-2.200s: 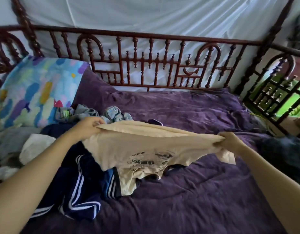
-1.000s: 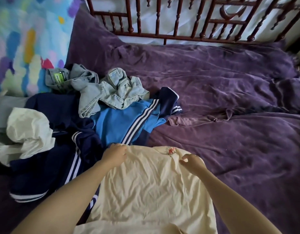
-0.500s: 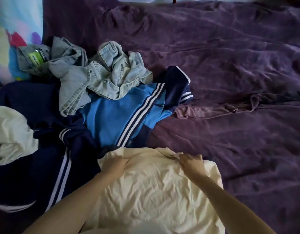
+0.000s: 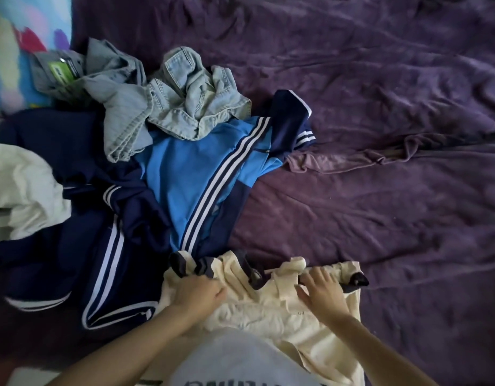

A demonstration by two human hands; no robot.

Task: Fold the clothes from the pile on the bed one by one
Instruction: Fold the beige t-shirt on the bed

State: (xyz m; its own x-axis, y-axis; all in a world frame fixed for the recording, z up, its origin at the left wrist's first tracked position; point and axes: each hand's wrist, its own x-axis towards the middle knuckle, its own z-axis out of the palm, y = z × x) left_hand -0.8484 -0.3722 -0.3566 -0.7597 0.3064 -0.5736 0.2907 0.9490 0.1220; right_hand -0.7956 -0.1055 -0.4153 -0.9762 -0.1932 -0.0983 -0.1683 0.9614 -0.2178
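Note:
A cream T-shirt (image 4: 271, 310) with dark trim lies on the purple bedspread (image 4: 380, 190) at the near edge. My left hand (image 4: 197, 292) grips its far left corner, fingers curled into the cloth. My right hand (image 4: 323, 292) rests flat on the far right part, fingers spread by the dark sleeve edge. The pile sits to the left: a blue and navy striped jacket (image 4: 185, 179), navy striped trousers (image 4: 96, 260), light denim clothes (image 4: 171, 101) and a white garment (image 4: 21, 188).
A colourful pillow (image 4: 15, 51) lies at the far left corner. The bedspread stretches wrinkled to the right of the pile. My own light grey top (image 4: 235, 360) fills the bottom middle.
The cream shirt went from held up in the air to lying on the bed. Its far edge is now turned over, showing dark trim, and my right hand has flattened on it.

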